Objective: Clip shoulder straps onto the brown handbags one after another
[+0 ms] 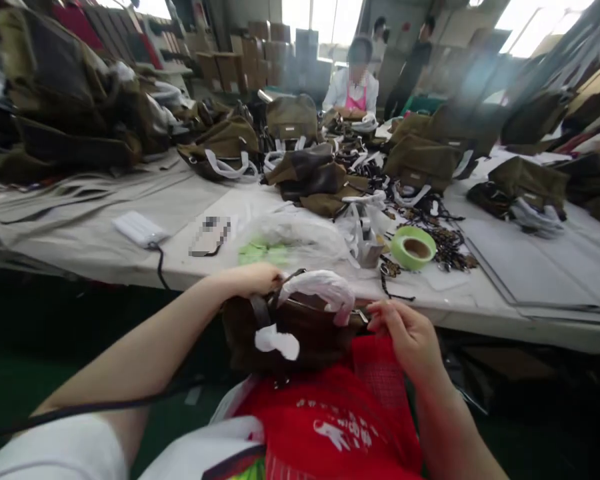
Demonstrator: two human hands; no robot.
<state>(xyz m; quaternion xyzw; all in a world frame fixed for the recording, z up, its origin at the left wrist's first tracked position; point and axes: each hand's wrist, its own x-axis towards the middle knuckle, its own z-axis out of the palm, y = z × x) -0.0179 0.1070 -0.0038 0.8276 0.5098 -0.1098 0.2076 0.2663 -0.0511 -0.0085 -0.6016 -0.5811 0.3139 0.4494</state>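
Note:
A dark brown handbag [310, 337] rests against my lap at the table's front edge. Its handle [323, 287] is wrapped in white padding, and a white paper tag [277, 342] hangs on its front. With fingers curled over, my left hand [254, 279] grips the bag's upper left edge, its fingertips partly hidden. My right hand [405, 333] pinches the upper right end of the bag, beside a silver metal fitting [362, 316]. Between the two hands a zipper line runs along the top opening.
On the table lie a phone [210, 237], a white power strip [139, 228], clear plastic [300, 240], a green tape roll [413, 248] and dark straps with metal fittings [443, 230]. Olive bags [293, 120] stand behind. Grey sheets [540, 260] lie right. A co-worker [353, 90] sits opposite.

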